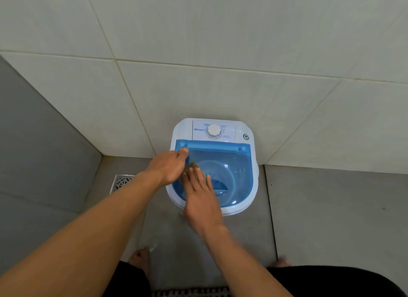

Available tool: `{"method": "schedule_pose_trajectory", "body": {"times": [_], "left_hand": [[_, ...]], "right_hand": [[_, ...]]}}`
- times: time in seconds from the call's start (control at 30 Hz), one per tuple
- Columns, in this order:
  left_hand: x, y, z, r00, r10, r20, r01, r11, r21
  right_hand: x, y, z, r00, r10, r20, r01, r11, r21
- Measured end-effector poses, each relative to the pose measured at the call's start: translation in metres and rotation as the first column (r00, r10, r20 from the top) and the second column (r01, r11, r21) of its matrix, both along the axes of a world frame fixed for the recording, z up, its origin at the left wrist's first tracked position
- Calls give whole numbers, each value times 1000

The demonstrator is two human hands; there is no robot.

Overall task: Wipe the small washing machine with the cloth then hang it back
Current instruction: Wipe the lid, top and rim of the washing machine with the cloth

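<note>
The small washing machine [242,131] is white with a translucent blue lid [234,164] and stands on the floor against the tiled wall. My left hand [167,168] grips the machine's left edge, thumb near the lid's hinge corner. My right hand [201,197] lies flat on the left part of the lid, fingers stretched out, pressing down a brownish cloth [192,165]. Only a small bit of the cloth shows between the two hands; the rest is hidden under my right palm.
A white dial [213,130] and a small round inlet [246,136] sit on the machine's back panel. A metal floor drain [122,181] lies left of the machine. My bare feet [139,257] stand on the grey floor tiles in front.
</note>
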State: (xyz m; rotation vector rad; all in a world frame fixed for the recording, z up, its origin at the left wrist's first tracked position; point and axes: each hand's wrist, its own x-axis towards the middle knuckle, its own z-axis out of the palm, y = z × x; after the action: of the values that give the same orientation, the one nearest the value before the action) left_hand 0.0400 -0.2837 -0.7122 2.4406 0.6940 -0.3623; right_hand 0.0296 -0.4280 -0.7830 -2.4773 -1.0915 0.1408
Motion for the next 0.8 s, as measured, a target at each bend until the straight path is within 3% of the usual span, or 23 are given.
{"method": "schedule_pose_trajectory", "body": {"times": [0.27,0.43,0.6,0.7,0.8], "left_hand": [[-11,-7,-10,996,-74,-41,77,993,88],[-20,-8,-26,980,-197,-34,200,967,160],[-25,-6,-38,974,-225,-27,226,960,165],[-30,-9,-38,965,-260,25,250,948,194],[-34,-23,-30,966,-225,126,217,973,75]], "right_hand": [[-7,-65,-6,949,313,36,-312,949,-43],[3,-74,-10,995,0,-97,13,991,132],[13,-59,5,978,-193,-73,203,963,176],[23,-56,25,907,-242,-344,332,914,233],[29,-54,48,654,-232,-720,580,765,281]]}}
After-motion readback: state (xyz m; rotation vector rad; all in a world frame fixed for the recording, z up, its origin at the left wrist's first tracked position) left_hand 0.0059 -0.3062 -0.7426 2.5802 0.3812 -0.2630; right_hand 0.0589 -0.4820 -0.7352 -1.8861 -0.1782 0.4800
